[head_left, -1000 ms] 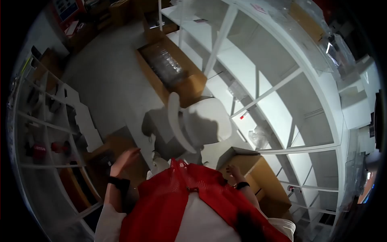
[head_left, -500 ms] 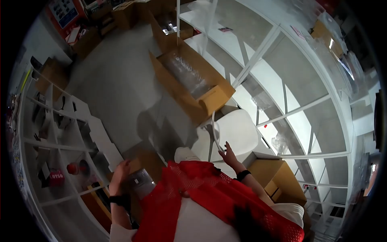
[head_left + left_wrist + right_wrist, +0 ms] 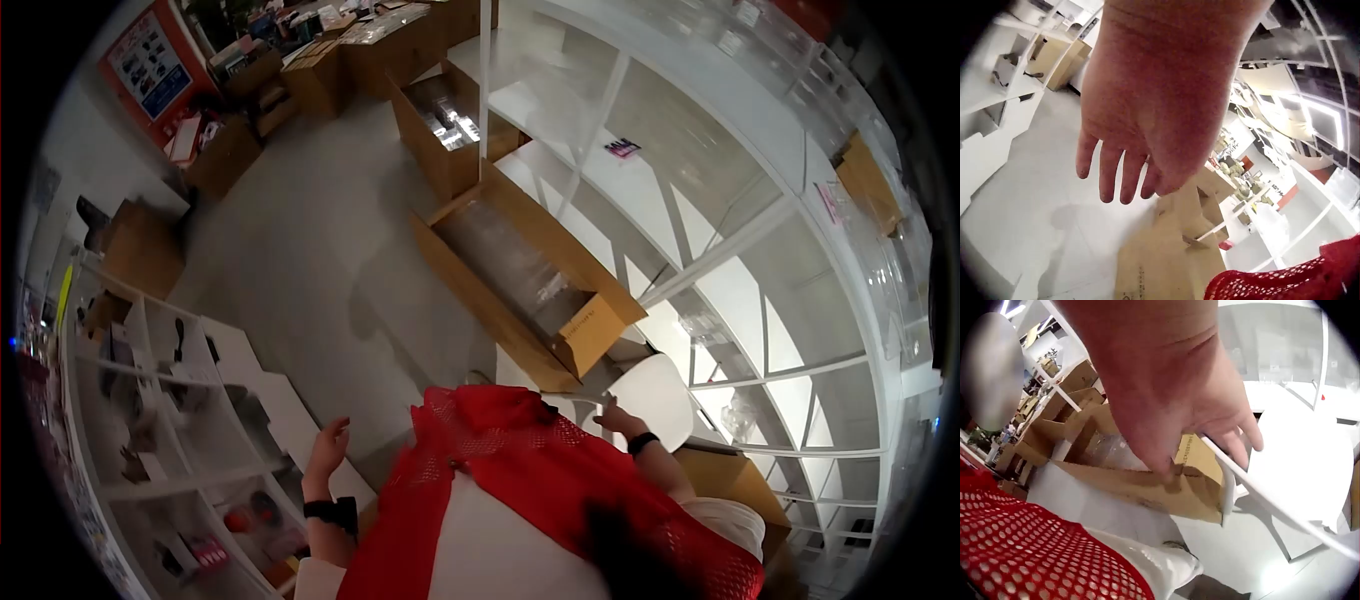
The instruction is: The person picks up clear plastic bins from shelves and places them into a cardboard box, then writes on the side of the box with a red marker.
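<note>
1. The step in hand appears to be handling the white, smooth-surfaced chair (image 3: 655, 400), which stands ahead of the person's right side, beside the white open-fronted shelving (image 3: 645, 205).
2. The right hand (image 3: 1188, 409) reaches down over the chair's thin, curved white backrest (image 3: 1307, 526) and seems to pinch its upper edge, thumb on one side and fingers on the other; how firmly, I cannot tell.
3. The left hand (image 3: 1154, 125) has its fingers extended and slightly spread, holding nothing, above the grey floor (image 3: 300, 260) near the low white shelf unit (image 3: 265, 380).
4. Any move of the chair would call for a secure grip on that edge, and care with the long, open brown cardboard box (image 3: 1141, 487) just beyond the backrest; the free hand could steady the chair.
5. Counted: one chair, two hands, two black wristbands (image 3: 330, 512), one red mesh vest (image 3: 480, 420).
6. Three brown cardboard boxes line the right side: the long one, holding clear plastic-looking material (image 3: 505, 250); an open one behind it (image 3: 428, 150); and one partly hidden by the right arm (image 3: 735, 485). More boxes sit farther back, too crowded to count.
</note>
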Tool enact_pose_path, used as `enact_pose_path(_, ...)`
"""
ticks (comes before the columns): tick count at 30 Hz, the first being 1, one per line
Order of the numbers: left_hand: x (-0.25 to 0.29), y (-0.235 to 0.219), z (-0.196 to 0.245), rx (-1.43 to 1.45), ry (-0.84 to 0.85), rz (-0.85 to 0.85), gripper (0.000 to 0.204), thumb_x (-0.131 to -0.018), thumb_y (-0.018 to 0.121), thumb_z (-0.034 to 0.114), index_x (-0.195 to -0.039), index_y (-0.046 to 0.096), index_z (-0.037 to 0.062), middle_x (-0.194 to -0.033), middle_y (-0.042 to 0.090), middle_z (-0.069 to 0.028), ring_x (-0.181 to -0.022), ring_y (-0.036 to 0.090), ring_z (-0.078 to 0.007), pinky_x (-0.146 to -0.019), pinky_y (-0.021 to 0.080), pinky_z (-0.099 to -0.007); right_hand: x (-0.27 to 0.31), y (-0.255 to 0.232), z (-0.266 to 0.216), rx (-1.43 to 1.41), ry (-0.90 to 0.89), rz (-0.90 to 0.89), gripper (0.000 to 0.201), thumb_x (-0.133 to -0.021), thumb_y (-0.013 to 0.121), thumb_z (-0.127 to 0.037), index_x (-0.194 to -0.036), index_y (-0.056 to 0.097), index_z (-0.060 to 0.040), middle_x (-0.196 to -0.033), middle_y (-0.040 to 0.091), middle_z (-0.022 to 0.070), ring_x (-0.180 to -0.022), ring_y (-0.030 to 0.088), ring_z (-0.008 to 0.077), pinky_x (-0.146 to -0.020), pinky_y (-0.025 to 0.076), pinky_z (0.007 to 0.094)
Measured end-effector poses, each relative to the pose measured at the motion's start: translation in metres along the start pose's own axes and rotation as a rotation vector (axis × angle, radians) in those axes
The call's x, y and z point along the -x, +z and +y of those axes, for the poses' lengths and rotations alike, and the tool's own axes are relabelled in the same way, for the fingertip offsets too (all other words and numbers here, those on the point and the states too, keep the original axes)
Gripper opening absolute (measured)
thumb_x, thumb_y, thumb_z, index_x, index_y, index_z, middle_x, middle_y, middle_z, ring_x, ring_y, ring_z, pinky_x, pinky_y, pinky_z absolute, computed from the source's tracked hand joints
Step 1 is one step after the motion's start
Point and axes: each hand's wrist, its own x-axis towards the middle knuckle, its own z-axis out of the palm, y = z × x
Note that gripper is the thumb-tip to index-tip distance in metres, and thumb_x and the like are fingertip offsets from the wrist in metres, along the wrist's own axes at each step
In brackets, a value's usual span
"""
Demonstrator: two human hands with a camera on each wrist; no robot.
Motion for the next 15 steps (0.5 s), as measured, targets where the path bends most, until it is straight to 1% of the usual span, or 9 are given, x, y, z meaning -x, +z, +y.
enact_pose_path(1, -0.019, -0.012, -0.005, -0.018, -0.019, 0.015, 0.032, -0.085, 0.05, 0.013, -0.115, 0.052, 0.0016, -0.109, 0.058, -0.0163, -0.097, 0.058, -0.0287, -0.083, 0.045, -0.0349, -0.004, -0.003, -0.008, 0.051, 0.086, 0.107, 0.097, -0.078, 0.06, -0.037, -0.133, -0.003, 0.0107, -0.106, 0.055, 0.0293, -0.098, 0.057, 0.036, -0.087, 0.042, 0.0387)
enact_pose_path(3, -0.042, -0.028, -0.023, -0.041, -0.079, 0.022, 0.032, -0.086, 0.05, 0.014, -0.115, 0.052, 0.0016, -0.11, 0.058, -0.0157, -0.098, 0.057, -0.0278, -0.083, 0.045, -0.0348, 0.001, -0.051, -0.036, 0.065, 0.099, -0.215, 0.078, -0.078, 0.06, -0.036, -0.132, 0.023, 0.0055, -0.111, 0.055, 0.026, -0.098, 0.057, 0.035, -0.083, 0.044, 0.0392)
enact_pose_path(5, -0.064, -0.042, -0.037, -0.03, -0.126, -0.031, 0.032, -0.086, 0.049, 0.015, -0.115, 0.052, 0.0019, -0.111, 0.058, -0.0156, -0.098, 0.057, -0.0276, -0.084, 0.045, -0.035, -0.021, -0.068, -0.056, 0.24, 0.056, -0.205, 0.054, -0.079, 0.058, -0.036, -0.116, 0.049, 0.0015, -0.105, 0.059, 0.0209, -0.094, 0.058, 0.0353, -0.08, 0.045, 0.04)
enact_pose_path(6, -0.077, -0.05, -0.044, -0.022, -0.145, -0.052, 0.032, -0.086, 0.049, 0.015, -0.116, 0.052, 0.0021, -0.112, 0.058, -0.0156, -0.099, 0.057, -0.0276, -0.084, 0.045, -0.0352, -0.01, -0.088, -0.091, 0.136, 0.12, -0.071, 0.047, -0.079, 0.053, -0.04, -0.097, 0.061, 0.0024, -0.103, 0.06, 0.0205, -0.098, 0.056, 0.0343, -0.083, 0.044, 0.0393)
enact_pose_path(9, -0.119, -0.077, -0.07, 0.0, -0.209, -0.158, 0.033, -0.087, 0.048, 0.017, -0.116, 0.052, 0.0026, -0.112, 0.057, -0.0155, -0.098, 0.057, -0.0274, -0.083, 0.045, -0.0359, -0.131, -0.052, -0.066, 0.082, -0.176, 0.233, 0.043, -0.081, 0.051, -0.037, -0.09, 0.063, 0.0036, -0.098, 0.061, 0.021, -0.094, 0.057, 0.035, -0.08, 0.045, 0.0405)
enact_pose_path(10, -0.142, -0.091, -0.075, -0.029, -0.192, -0.168, 0.033, -0.087, 0.048, 0.016, -0.116, 0.052, 0.0028, -0.112, 0.058, -0.0156, -0.098, 0.058, -0.0279, -0.083, 0.045, -0.036, -0.133, -0.067, -0.097, -0.009, -0.169, 0.261, 0.042, -0.081, 0.051, -0.036, -0.091, 0.062, 0.0039, -0.098, 0.061, 0.0214, -0.092, 0.057, 0.0354, -0.079, 0.045, 0.0409)
enact_pose_path(11, -0.164, -0.107, -0.08, -0.066, -0.176, -0.183, 0.033, -0.087, 0.048, 0.016, -0.117, 0.052, 0.003, -0.111, 0.058, -0.0157, -0.097, 0.058, -0.0283, -0.082, 0.045, -0.036, -0.122, -0.093, -0.15, -0.106, -0.159, 0.285, 0.041, -0.082, 0.05, -0.034, -0.091, 0.061, 0.0042, -0.097, 0.061, 0.0217, -0.09, 0.057, 0.0358, -0.079, 0.045, 0.0414)
enact_pose_path(13, -0.206, -0.148, -0.092, -0.157, -0.153, -0.19, 0.033, -0.087, 0.048, 0.016, -0.117, 0.052, 0.0032, -0.11, 0.058, -0.0157, -0.097, 0.058, -0.0287, -0.082, 0.045, -0.0359, -0.13, -0.107, -0.206, -0.163, -0.177, 0.358, 0.037, -0.084, 0.047, -0.03, -0.092, 0.061, 0.0033, -0.096, 0.06, 0.0222, -0.084, 0.057, 0.0371, -0.077, 0.044, 0.0423)
enact_pose_path(15, -0.266, -0.189, -0.095, -0.241, -0.116, -0.146, 0.032, -0.086, 0.049, 0.014, -0.116, 0.052, 0.0032, -0.109, 0.059, -0.0154, -0.097, 0.058, -0.0285, -0.082, 0.045, -0.0355, -0.142, -0.109, -0.255, -0.18, -0.069, 0.396, 0.036, -0.085, 0.046, -0.03, -0.092, 0.061, 0.0013, -0.095, 0.061, 0.021, -0.085, 0.057, 0.0373, -0.077, 0.044, 0.0417)
